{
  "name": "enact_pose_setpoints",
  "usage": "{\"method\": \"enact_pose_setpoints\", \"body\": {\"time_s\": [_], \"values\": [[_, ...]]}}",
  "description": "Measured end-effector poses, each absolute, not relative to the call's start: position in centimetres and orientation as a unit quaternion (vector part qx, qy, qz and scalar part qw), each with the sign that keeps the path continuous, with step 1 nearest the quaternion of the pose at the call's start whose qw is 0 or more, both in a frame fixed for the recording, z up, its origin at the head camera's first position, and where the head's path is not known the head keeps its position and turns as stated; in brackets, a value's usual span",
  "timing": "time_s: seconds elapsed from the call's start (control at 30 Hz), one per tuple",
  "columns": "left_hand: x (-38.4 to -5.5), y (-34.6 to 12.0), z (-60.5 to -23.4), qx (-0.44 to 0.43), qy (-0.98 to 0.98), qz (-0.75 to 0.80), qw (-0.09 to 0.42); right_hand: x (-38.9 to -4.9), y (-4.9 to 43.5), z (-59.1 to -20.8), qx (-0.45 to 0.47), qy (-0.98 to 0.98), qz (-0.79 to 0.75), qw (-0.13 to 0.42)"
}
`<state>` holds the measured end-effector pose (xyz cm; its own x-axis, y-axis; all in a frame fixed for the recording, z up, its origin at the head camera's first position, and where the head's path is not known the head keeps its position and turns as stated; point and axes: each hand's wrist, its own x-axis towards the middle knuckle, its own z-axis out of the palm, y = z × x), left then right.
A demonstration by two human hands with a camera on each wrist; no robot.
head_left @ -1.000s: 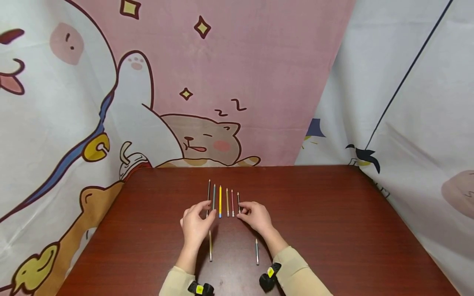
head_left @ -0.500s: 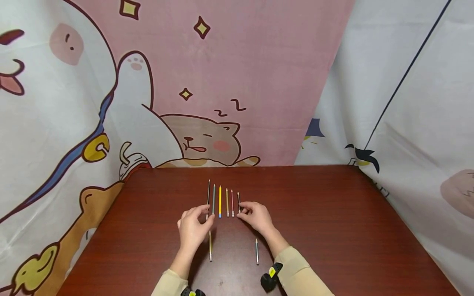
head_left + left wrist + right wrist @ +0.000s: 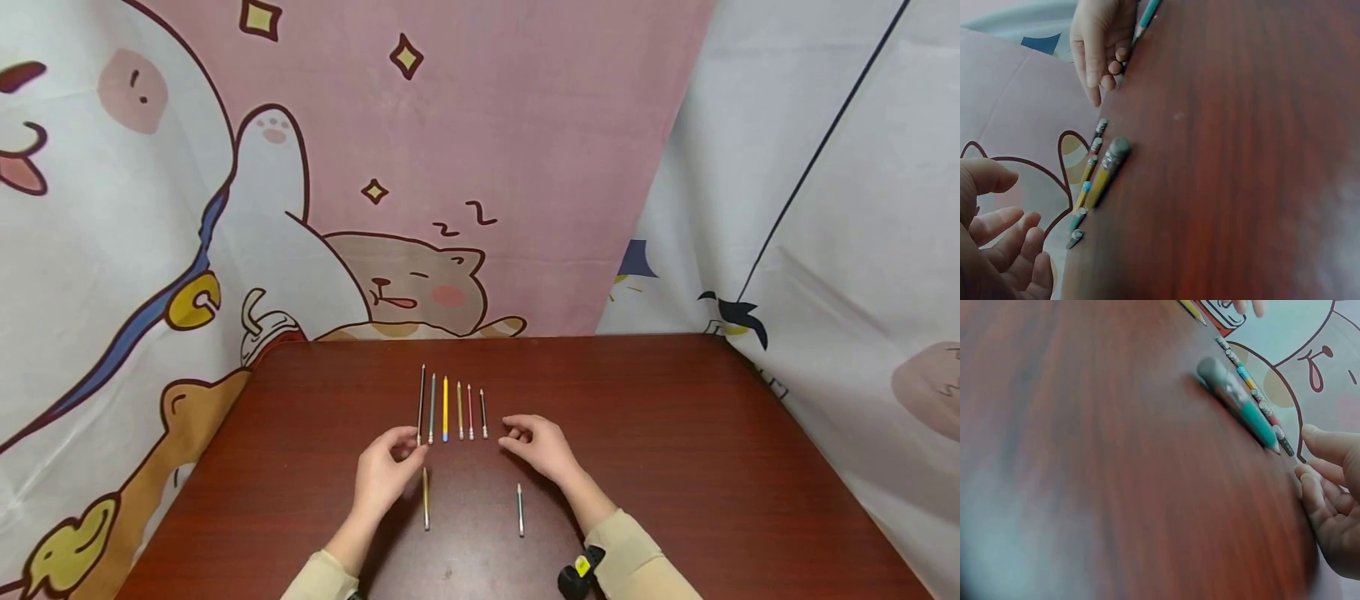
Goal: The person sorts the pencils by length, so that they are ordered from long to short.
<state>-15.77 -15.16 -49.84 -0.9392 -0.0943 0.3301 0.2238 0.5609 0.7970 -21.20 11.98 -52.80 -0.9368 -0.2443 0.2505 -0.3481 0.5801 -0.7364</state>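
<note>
Several pencils lie side by side in a row near the table's middle: a long black pencil (image 3: 422,400) at the left end, then a teal pencil (image 3: 432,408), a yellow pencil (image 3: 446,408), a gold one (image 3: 461,410), a red pencil (image 3: 471,412) and a short dark pencil (image 3: 483,414). By the black pencil's eraser end, my left hand (image 3: 386,471) hovers with relaxed fingers and nothing in its grasp. My right hand (image 3: 543,450) is apart from the row, right of the short dark pencil, loosely curled around nothing.
Nearer to me lie a yellow pencil (image 3: 426,500), just below the left hand, and a short teal pencil (image 3: 521,510) on the right. The brown wooden table (image 3: 637,400) meets a cartoon-printed cloth (image 3: 555,167) at its back edge.
My left hand has drawn back toward me and slightly left, uncovering the black and teal pencils. My right hand has let go of the short dark pencil and moved right.
</note>
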Motion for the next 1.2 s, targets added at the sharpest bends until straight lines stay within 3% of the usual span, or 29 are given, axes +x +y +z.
{"method": "enact_pose_setpoints", "body": {"time_s": [0.3, 0.7, 1.0, 1.2], "values": [[-14.6, -15.6, -50.4, -0.031, -0.866, -0.486, 0.11, -19.4, 14.2, -52.1, 0.178, -0.901, 0.393, 0.046], [-13.1, -15.6, -50.6, -0.027, -0.867, -0.494, 0.065, -15.9, 16.4, -51.7, 0.247, -0.894, 0.37, 0.052], [-12.3, -15.5, -50.6, -0.05, -0.881, -0.465, 0.069, -13.8, 17.0, -51.7, 0.275, -0.902, 0.327, 0.063], [-12.0, -15.5, -50.9, -0.084, -0.909, -0.393, 0.11, -12.3, 16.7, -52.3, 0.269, -0.917, 0.279, 0.097]]}}
